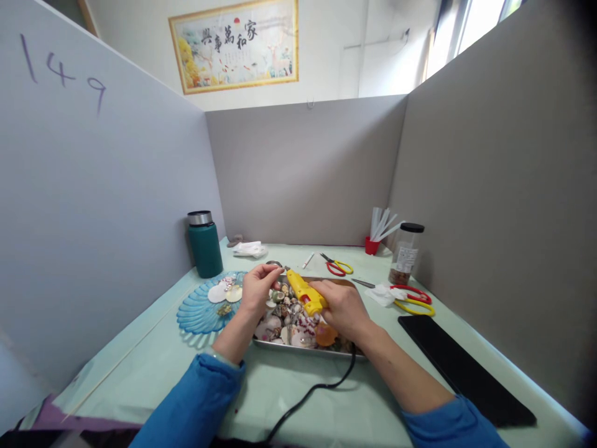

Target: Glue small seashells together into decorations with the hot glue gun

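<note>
My right hand (344, 306) is wrapped round a yellow hot glue gun (305, 292), whose nozzle points up and left. A pinch of my left hand (259, 286) meets the nozzle tip; what sits between those fingers is too small to make out. Beneath both hands lies a metal tray (303, 351) filled with seashells (298, 326) of mixed sizes. The gun's black cord (321, 387) runs over the tray's front edge toward me. Left of the tray, a blue scalloped glass plate (196, 309) carries several shells (226, 292).
A green bottle (205, 249) stands at the left. Behind are scissors (339, 266) and a red cup (372, 246) of glue sticks. To the right are a lidded jar (405, 258), larger scissors (415, 300) and a black slab (461, 367). Grey partitions (308, 174) enclose three sides.
</note>
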Available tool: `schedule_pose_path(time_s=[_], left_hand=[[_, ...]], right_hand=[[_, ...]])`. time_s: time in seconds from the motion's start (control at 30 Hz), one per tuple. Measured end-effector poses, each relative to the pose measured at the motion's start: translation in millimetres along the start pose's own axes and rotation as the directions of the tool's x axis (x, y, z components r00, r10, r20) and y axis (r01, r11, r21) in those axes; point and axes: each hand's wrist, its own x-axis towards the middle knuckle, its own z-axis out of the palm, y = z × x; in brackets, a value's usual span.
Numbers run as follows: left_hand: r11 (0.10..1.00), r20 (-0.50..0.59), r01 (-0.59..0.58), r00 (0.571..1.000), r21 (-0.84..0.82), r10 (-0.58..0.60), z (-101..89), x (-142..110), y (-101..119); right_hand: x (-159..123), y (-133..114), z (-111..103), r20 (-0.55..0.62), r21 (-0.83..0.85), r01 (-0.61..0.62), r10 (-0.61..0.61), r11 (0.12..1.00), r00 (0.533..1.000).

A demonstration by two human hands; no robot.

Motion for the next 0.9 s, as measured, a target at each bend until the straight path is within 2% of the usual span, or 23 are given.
schedule_pose_path(time_s=[0.23, 0.5, 0.7, 0.9], left_hand=[[1.0, -0.013, 0.005, 1.0, -0.021, -0.006, -0.7, 1.1, -1.3], [0.999, 0.024, 0.017, 1.0, -0.042, -0.016, 0.2, -0.5, 0.2], [0.999, 0.017, 0.038, 0.999, -0.019, -0.038, 0.7, -1.3, 1.7], [0.996, 0.006, 0.059, 0.998, -0.064, -0.058, 0.7, -0.7, 2.0]], right_hand=[[0.1, -0.3, -0.6, 0.016, -0.016, -0.048, 0.048, 0.999, 0.999], [0.2, -2.3, -1.4, 0.002, -0.001, -0.015, 0.015, 1.0, 1.0], [0.3, -1.0, -0.1, 0.002, -0.023, 0.012, -0.012, 1.0, 1.0], [-0.5, 1.6, 3.5, -0.019, -0.008, 0.022, -0.022, 1.0, 1.0]])
